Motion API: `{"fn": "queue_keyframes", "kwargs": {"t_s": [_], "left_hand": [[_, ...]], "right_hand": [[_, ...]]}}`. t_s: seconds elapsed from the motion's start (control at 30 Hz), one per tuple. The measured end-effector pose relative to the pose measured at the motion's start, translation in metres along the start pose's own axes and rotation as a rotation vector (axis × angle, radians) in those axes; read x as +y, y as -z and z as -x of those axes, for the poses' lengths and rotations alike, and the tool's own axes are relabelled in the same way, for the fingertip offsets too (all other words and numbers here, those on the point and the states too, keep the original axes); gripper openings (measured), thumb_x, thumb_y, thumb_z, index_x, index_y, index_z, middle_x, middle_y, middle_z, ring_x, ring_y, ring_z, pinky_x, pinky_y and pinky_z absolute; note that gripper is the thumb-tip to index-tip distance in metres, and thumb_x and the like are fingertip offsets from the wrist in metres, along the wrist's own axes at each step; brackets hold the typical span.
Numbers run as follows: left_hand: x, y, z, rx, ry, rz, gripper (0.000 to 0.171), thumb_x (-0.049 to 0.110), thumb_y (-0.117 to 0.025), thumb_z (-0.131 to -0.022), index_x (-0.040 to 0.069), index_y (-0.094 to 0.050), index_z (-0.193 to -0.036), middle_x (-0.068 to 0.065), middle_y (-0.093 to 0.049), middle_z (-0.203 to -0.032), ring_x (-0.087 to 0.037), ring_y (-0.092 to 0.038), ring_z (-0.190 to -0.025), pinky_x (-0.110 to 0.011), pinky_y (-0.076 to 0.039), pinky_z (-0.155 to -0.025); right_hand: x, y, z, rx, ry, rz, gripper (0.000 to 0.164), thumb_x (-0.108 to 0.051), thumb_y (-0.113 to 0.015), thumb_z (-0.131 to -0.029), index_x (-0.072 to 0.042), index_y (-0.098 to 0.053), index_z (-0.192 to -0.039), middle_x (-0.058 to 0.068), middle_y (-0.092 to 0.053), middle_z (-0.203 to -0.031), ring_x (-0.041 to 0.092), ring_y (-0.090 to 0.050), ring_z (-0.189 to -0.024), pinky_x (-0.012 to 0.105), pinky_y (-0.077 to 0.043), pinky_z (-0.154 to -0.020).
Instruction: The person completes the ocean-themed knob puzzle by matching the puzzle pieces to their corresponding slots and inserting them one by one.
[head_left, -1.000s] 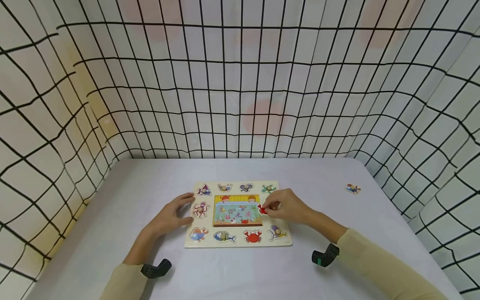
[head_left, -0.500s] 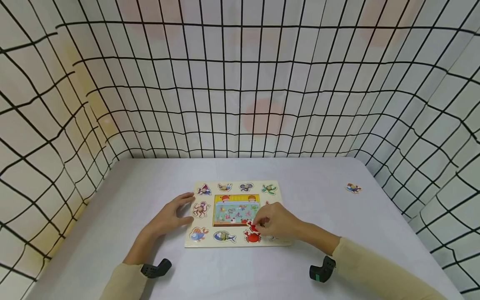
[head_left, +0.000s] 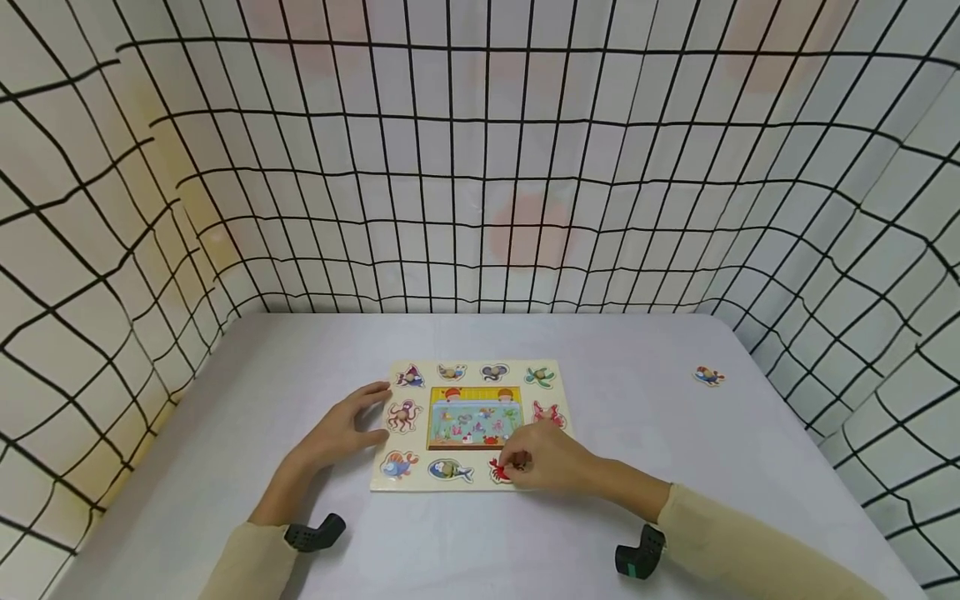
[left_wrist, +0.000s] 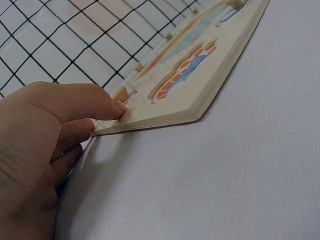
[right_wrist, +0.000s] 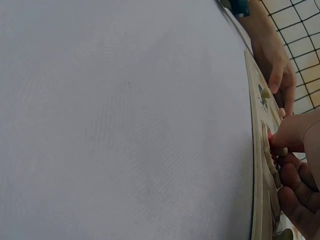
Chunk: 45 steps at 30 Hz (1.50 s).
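My right hand pinches a red crab puzzle piece by its knob at the lower right of a wooden peg puzzle board. In the right wrist view the crab piece lies at the board's surface; the fingers hide much of it, and whether it is fully seated I cannot tell. My left hand rests at the board's left edge with spread fingers. In the left wrist view its thumb touches the top face beside an orange-and-blue recess that shows no knob.
A small multicoloured sea-animal piece lies apart at the far right of the white table. Knobbed pieces, such as an octopus and a striped fish, sit in the board. Black netting encloses the table's back and sides.
My right hand has carried the crab piece from the board's right side down and left to the printed crab in the bottom row. The left hand has stayed put.
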<state>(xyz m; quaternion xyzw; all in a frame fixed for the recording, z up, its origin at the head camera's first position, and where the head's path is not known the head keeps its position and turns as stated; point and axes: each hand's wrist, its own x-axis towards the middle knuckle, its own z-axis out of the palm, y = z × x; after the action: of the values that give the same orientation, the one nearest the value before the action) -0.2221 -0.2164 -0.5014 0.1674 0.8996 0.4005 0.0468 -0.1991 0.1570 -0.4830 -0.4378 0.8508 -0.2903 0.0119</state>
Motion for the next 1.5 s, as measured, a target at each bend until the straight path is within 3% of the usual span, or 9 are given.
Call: {"fn": "queue_keyframes", "kwargs": {"t_s": [0.47,0.67,0.87,1.0,1.13,1.5], "left_hand": [[0.003,0.000,-0.001,-0.003,-0.001,0.004,0.072,0.019,-0.080,-0.087,-0.004,-0.050,-0.149,-0.017,-0.038,-0.162,-0.046,-0.026,-0.150,-0.067,-0.022,-0.117],[0.002,0.001,0.002,0.006,0.001,-0.009,0.072,0.017,-0.080,-0.086,-0.004,-0.051,-0.148,-0.017,-0.039,-0.161,-0.046,-0.027,-0.150,-0.066,-0.023,-0.117],[0.002,0.000,0.001,0.007,-0.007,-0.002,0.072,0.018,-0.081,-0.086,-0.003,-0.052,-0.148,-0.017,-0.039,-0.161,-0.045,-0.027,-0.150,-0.067,-0.023,-0.117],[0.003,-0.001,0.000,0.000,-0.006,0.008,0.072,0.018,-0.081,-0.085,-0.003,-0.052,-0.148,-0.017,-0.039,-0.161,-0.045,-0.026,-0.150,-0.066,-0.023,-0.117],[0.002,-0.001,0.001,0.006,-0.004,0.006,0.072,0.015,-0.081,-0.085,-0.003,-0.052,-0.148,-0.017,-0.039,-0.161,-0.045,-0.027,-0.150,-0.065,-0.023,-0.118],[0.002,-0.001,0.000,0.002,-0.003,-0.010,0.072,0.019,-0.080,-0.086,-0.002,-0.052,-0.148,-0.016,-0.039,-0.161,-0.045,-0.026,-0.150,-0.067,-0.022,-0.117]], "right_hand": [[-0.004,0.010,0.001,-0.089,-0.024,0.060,0.007,-0.015,-0.076,-0.091,-0.016,-0.081,-0.095,-0.018,-0.065,-0.085,0.003,-0.057,-0.079,0.021,-0.050,-0.075],[0.008,0.028,0.009,-0.125,-0.083,-0.051,0.014,-0.022,-0.079,-0.092,-0.017,-0.081,-0.105,-0.016,-0.070,-0.100,0.005,-0.063,-0.090,0.026,-0.055,-0.080],[0.041,0.066,0.031,0.019,-0.142,-0.060,0.020,-0.019,-0.081,-0.092,-0.012,-0.079,-0.111,-0.007,-0.073,-0.105,0.015,-0.065,-0.095,0.036,-0.059,-0.081],[0.070,0.096,0.052,0.155,-0.096,0.063,0.023,-0.011,-0.084,-0.088,-0.007,-0.078,-0.109,0.001,-0.075,-0.104,0.021,-0.067,-0.090,0.036,-0.059,-0.073],[0.096,0.120,0.072,0.263,-0.103,0.173,0.023,-0.006,-0.085,-0.085,-0.006,-0.077,-0.107,0.003,-0.075,-0.101,0.022,-0.067,-0.086,0.034,-0.059,-0.069],[0.125,0.142,0.108,0.342,-0.194,0.265,0.022,-0.005,-0.084,-0.085,-0.004,-0.077,-0.106,0.005,-0.074,-0.099,0.020,-0.067,-0.085,0.039,-0.060,-0.067]]}}
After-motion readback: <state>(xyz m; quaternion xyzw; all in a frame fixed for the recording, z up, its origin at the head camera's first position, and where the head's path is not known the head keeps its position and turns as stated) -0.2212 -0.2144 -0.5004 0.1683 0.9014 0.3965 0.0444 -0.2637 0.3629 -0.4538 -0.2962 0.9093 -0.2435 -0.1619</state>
